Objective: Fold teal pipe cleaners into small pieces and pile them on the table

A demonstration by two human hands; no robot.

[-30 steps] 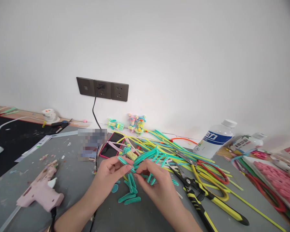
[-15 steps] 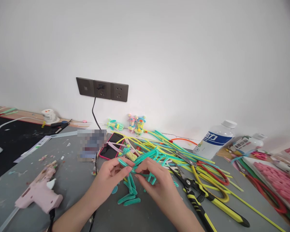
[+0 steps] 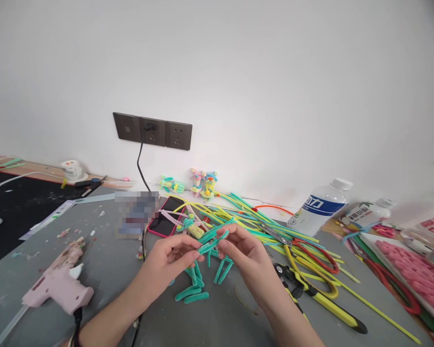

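A short teal pipe cleaner (image 3: 210,245) stretches between my two hands above the grey mat. My left hand (image 3: 169,262) pinches one end between thumb and fingers. At the other end, the thumb and fingertips of my right hand (image 3: 249,258) are closed on it. Below lie several folded teal pipe cleaner pieces (image 3: 196,297), with more bent pieces (image 3: 222,272) beside my right hand. Longer teal stems (image 3: 220,230) rest just behind my fingers. A small teal-and-yellow twisted figure (image 3: 192,228) sits past my left hand.
To the left lies a pink glue gun (image 3: 60,286). Yellow-black pliers (image 3: 321,301) and red-handled scissors (image 3: 316,255) lie right, among long yellow and green pipe cleaners (image 3: 246,212). A phone (image 3: 164,224), small figures (image 3: 203,183) and a white bottle (image 3: 320,207) stand or lie farther back.
My right hand has moved slightly up and right, drawing the teal pipe cleaner out between my hands. More bent teal pieces below now show.
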